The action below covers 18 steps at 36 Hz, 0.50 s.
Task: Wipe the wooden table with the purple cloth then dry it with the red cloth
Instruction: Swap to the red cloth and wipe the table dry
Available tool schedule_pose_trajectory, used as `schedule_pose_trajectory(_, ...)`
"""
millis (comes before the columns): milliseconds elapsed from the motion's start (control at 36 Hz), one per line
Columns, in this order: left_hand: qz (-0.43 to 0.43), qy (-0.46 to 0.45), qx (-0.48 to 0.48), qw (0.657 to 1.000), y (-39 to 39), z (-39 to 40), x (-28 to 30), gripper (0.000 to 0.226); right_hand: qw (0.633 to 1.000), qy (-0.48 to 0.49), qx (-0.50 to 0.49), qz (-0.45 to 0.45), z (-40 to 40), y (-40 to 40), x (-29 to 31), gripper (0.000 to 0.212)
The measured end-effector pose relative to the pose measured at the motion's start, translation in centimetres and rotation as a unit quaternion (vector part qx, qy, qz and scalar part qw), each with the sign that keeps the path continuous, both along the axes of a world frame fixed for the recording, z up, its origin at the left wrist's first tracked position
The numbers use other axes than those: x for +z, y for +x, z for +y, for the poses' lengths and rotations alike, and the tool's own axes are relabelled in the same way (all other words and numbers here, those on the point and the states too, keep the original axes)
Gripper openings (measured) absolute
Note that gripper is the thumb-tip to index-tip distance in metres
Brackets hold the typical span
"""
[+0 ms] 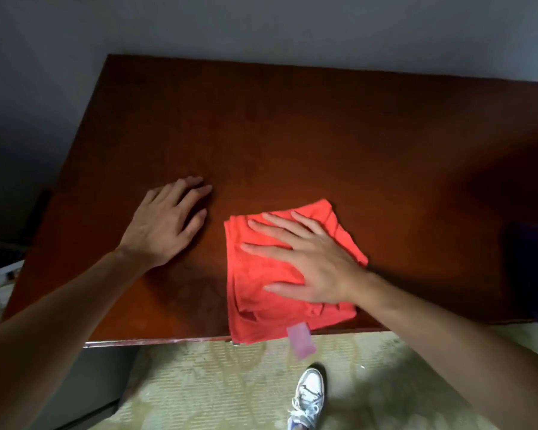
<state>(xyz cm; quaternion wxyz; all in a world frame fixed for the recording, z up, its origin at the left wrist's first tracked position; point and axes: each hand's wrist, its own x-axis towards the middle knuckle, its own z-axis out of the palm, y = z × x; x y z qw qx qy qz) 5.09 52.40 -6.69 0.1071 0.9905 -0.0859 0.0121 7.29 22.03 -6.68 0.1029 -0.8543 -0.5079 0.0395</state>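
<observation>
Red cloth [271,293], folded into a rough square, is laid flat on the wooden desk [292,125] at its near edge, with a pale pink tag [300,341] hanging over that edge. The right hand [308,265] is pressed palm-down on the cloth, fingers spread open and nothing gripped. The left hand [165,221] is rested flat on the bare desk just to the left of the cloth, open, apart from it. A dark purple shape [531,271] is seen at the desk's right edge; what it is cannot be told. Below, a white sneaker [308,395] is planted on patterned carpet [215,383].
</observation>
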Motion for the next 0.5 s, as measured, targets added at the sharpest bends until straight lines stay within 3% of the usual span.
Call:
schedule_pose_trajectory(167,-0.010,-0.024,0.009,1.000,0.0,0.0,-0.5,0.047,0.996,-0.006,0.086,-0.018,2.3,9.9,0.0,0.059)
schedule_pose_trajectory(306,-0.010,-0.022,0.097,0.995,-0.1,0.0,-0.1,0.048,0.996,-0.020,0.078,-0.045,5.4,19.8,-0.2,0.059)
schedule_pose_trajectory(500,0.002,-0.003,0.094,0.996,0.3,0.0,-0.1,0.049,0.998,-0.021,0.033,-0.043,9.8,31.1,0.3,0.063)
